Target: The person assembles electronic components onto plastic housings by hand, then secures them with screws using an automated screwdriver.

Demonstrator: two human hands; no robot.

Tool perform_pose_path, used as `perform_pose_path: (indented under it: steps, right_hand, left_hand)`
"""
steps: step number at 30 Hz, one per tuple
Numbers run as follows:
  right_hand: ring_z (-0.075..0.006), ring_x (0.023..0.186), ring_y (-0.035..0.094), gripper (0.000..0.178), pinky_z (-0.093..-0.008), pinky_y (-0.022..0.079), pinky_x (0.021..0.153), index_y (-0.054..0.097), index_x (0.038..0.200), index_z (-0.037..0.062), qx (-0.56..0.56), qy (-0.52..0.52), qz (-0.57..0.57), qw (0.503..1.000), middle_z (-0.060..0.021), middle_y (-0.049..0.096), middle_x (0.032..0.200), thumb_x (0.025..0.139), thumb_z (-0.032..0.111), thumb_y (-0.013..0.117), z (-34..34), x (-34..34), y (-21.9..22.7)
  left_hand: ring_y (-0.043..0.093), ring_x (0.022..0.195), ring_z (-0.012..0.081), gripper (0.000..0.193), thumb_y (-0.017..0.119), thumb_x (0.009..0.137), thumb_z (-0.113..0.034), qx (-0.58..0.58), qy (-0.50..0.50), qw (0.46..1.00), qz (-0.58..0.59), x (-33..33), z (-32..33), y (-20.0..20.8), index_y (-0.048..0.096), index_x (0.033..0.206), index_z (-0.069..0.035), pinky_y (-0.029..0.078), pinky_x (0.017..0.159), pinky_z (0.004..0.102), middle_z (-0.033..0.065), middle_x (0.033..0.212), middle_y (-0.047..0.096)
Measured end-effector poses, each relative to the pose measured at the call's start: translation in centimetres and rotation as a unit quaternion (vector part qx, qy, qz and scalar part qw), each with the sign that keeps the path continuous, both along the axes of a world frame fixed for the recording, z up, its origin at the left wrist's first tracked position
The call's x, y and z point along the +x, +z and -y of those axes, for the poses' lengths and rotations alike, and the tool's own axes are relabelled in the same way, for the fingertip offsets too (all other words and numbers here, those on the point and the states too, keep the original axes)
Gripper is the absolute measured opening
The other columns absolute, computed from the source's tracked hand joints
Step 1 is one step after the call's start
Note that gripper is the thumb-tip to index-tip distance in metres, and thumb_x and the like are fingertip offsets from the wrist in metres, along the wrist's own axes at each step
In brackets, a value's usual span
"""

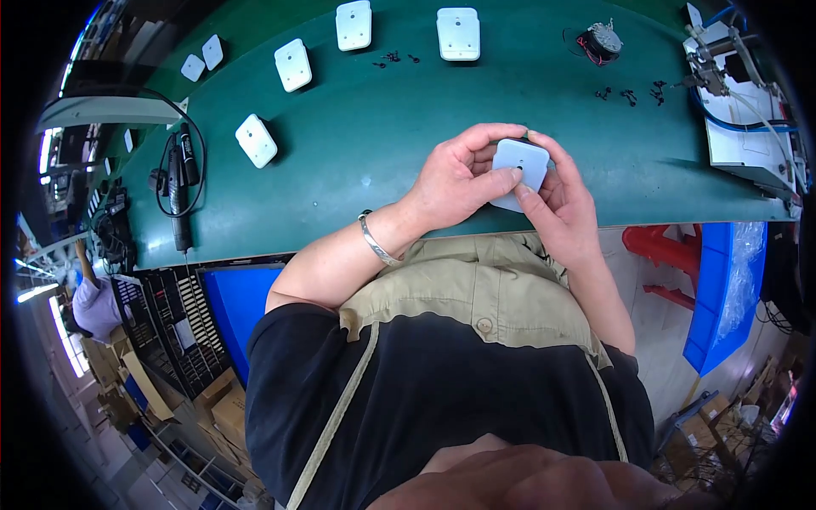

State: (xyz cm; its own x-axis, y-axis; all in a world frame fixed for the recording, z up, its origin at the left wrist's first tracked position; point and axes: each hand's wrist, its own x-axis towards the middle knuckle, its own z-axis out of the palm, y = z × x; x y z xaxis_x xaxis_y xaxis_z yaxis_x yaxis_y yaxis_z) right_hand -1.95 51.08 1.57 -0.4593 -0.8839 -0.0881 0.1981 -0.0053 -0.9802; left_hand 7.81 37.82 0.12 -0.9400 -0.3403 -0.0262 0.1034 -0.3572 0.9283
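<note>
Between both hands, just over the front edge of the green bench, is a white rounded plastic housing (529,156) with a small dark hole in its face. My left hand (467,174) grips it from the left, thumb pressed on the face near the hole. My right hand (563,200) closes round its right side, with the thumb on the lower face and a finger over the top edge. The fingers behind the housing are partly hidden. Similar white housings (257,141) stand spaced out across the bench to the left and back.
Small black screws lie in groups at the back (391,58) and right (628,97). A round motor with wires (600,42) sits back right, near a metal fixture (722,85). At left lies a black electric screwdriver (178,187) with its cable. A blue bin (710,297) and red stool (663,255) stand right, below the bench.
</note>
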Motion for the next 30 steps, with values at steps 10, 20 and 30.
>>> perform_pose_path:
  steps: [10,20,30]
  right_hand:
    - [-0.0139,0.095,0.051,0.054,-0.0254,0.044,0.08,0.029,0.131,0.0092,-0.001,0.003,0.012,1.0,-0.0122,0.05,0.108,0.083,-0.001,0.052,0.2,0.0,-0.5]
    - [-0.0148,0.096,0.052,0.054,-0.0259,0.044,0.08,0.029,0.131,0.0094,-0.006,0.001,0.017,1.0,-0.0122,0.05,0.109,0.083,-0.002,0.051,0.2,-0.7,-0.5]
    - [-0.0203,0.093,0.058,0.055,-0.0301,0.049,0.077,0.035,0.129,0.0035,0.106,0.0,-0.369,0.923,-0.0157,0.047,0.121,0.08,0.004,0.058,-1.7,-4.8,4.5]
  left_hand:
    - [0.055,0.095,0.0125,0.041,0.058,0.081,-0.003,0.003,0.005,1.0,0.015,0.1,0.2,-0.1,0.046,0.119,-0.004,0.048,0.08,0.0261,0.0069,0.105,0.056]
    - [0.053,0.099,0.0136,0.044,0.058,0.08,-0.002,-0.001,-0.012,1.0,0.013,-0.5,0.4,-0.4,0.043,0.122,-0.005,0.046,0.084,0.0275,0.0072,0.109,0.054]
    - [0.053,0.099,0.0136,0.049,0.059,0.081,-0.001,-0.004,-0.032,0.999,0.02,-2.1,0.5,1.1,0.039,0.126,-0.005,0.045,0.086,0.0275,0.0077,0.113,0.052]
